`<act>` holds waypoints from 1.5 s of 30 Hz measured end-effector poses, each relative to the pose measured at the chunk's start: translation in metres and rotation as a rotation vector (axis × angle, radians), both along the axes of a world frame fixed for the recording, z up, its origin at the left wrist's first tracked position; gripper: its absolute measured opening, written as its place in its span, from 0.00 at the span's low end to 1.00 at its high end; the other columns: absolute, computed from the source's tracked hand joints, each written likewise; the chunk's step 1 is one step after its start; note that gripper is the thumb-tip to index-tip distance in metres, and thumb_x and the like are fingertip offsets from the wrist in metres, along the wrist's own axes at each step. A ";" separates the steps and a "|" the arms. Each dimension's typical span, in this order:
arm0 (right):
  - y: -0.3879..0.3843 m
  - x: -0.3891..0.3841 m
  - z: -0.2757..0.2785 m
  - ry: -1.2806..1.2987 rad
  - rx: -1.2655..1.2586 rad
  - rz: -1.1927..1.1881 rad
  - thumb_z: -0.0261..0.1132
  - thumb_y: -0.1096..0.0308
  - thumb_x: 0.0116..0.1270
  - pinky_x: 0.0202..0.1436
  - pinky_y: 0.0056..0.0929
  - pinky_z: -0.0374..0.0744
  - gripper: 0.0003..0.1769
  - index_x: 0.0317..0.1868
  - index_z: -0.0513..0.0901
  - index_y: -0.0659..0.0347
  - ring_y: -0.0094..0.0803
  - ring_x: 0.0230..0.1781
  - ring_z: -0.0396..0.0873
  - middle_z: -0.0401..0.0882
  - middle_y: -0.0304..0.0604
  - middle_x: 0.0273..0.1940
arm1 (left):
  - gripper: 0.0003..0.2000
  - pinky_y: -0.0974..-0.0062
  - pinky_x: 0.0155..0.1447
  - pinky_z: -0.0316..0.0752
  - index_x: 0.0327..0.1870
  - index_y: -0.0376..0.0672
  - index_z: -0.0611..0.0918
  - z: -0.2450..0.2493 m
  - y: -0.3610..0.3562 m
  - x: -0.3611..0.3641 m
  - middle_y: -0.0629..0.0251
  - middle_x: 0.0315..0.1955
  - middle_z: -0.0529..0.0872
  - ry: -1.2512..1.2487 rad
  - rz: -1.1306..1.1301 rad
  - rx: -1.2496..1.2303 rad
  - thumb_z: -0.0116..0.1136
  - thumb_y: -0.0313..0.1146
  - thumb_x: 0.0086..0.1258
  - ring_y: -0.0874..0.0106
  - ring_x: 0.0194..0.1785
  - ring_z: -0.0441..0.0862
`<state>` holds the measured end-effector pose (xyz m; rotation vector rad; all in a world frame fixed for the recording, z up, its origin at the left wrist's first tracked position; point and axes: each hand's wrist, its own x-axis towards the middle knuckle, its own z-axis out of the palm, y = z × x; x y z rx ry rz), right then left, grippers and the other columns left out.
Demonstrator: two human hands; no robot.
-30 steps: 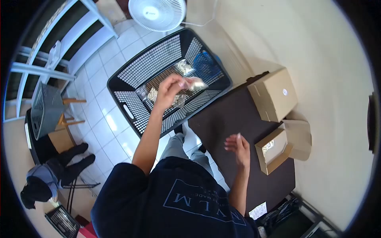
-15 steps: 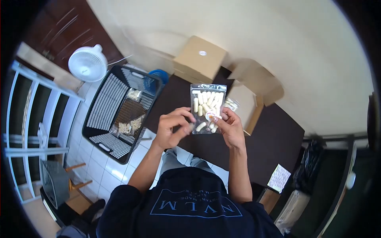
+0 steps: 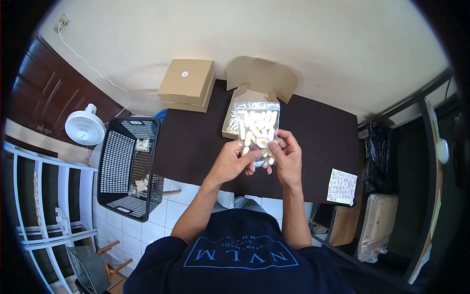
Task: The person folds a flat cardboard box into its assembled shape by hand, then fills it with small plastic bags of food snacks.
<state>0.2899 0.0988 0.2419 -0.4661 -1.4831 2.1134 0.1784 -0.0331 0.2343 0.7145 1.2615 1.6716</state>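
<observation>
Both hands hold up a clear zip bag (image 3: 255,122) of pale capsule-shaped pieces with a round sticker low on its front. My left hand (image 3: 234,160) grips the bag's lower left part, thumb on the front. At its lower right, my right hand (image 3: 288,156) pinches the bag, with the thumb beside the sticker. Behind the bag stands an open cardboard box (image 3: 236,98) with its lid raised; more pale pieces show inside, partly hidden by the bag.
Closed cardboard boxes (image 3: 188,81) are stacked on the dark table (image 3: 313,142). A sticker sheet (image 3: 341,186) lies at the table's right corner. To the left are a black basket (image 3: 117,166) holding bags and a white fan (image 3: 84,128).
The view has turned, so the table and boxes appear shifted to the left. My left hand has closed onto the bag's lower left, where its fingers were apart beside it before.
</observation>
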 end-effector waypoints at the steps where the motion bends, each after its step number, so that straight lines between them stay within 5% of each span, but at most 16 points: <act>1: 0.002 0.006 -0.002 0.031 -0.001 -0.015 0.62 0.77 0.69 0.15 0.18 0.74 0.15 0.53 0.70 0.69 0.22 0.21 0.79 0.81 0.46 0.35 | 0.09 0.80 0.34 0.77 0.45 0.33 0.80 0.000 0.000 0.001 0.63 0.31 0.84 0.031 -0.080 -0.014 0.59 0.31 0.72 0.78 0.31 0.81; 7: -0.007 0.043 0.018 0.087 0.026 0.032 0.63 0.79 0.67 0.19 0.21 0.79 0.16 0.52 0.69 0.68 0.26 0.23 0.81 0.81 0.46 0.37 | 0.19 0.74 0.60 0.74 0.55 0.33 0.74 0.017 0.009 0.018 0.61 0.46 0.83 -0.027 0.173 0.258 0.66 0.31 0.67 0.76 0.52 0.80; 17: -0.085 0.077 0.041 -0.074 0.182 -0.107 0.68 0.77 0.64 0.40 0.19 0.79 0.15 0.49 0.75 0.68 0.21 0.37 0.81 0.83 0.45 0.41 | 0.17 0.77 0.50 0.79 0.51 0.32 0.78 0.041 -0.042 0.049 0.60 0.43 0.86 0.183 0.099 0.236 0.67 0.24 0.63 0.76 0.45 0.83; 29: -0.173 0.155 -0.001 -0.146 0.045 -0.131 0.69 0.74 0.64 0.37 0.20 0.79 0.12 0.45 0.76 0.66 0.18 0.36 0.80 0.82 0.38 0.37 | 0.13 0.78 0.47 0.79 0.48 0.32 0.80 -0.004 -0.115 0.117 0.60 0.40 0.87 0.132 0.001 0.151 0.66 0.22 0.63 0.76 0.42 0.84; 38: -0.186 0.230 -0.015 -0.131 -0.012 -0.236 0.71 0.74 0.62 0.40 0.21 0.80 0.17 0.48 0.76 0.68 0.21 0.37 0.81 0.84 0.44 0.40 | 0.12 0.77 0.48 0.79 0.48 0.33 0.80 -0.026 -0.106 0.173 0.61 0.39 0.87 0.092 -0.232 0.120 0.64 0.25 0.66 0.76 0.42 0.84; 45: -0.161 0.293 -0.020 -0.152 0.002 -0.301 0.71 0.75 0.61 0.41 0.22 0.81 0.17 0.48 0.76 0.67 0.23 0.38 0.82 0.84 0.44 0.41 | 0.07 0.81 0.46 0.76 0.44 0.34 0.82 -0.018 -0.069 0.226 0.67 0.33 0.85 0.029 -0.107 0.146 0.61 0.25 0.68 0.81 0.37 0.80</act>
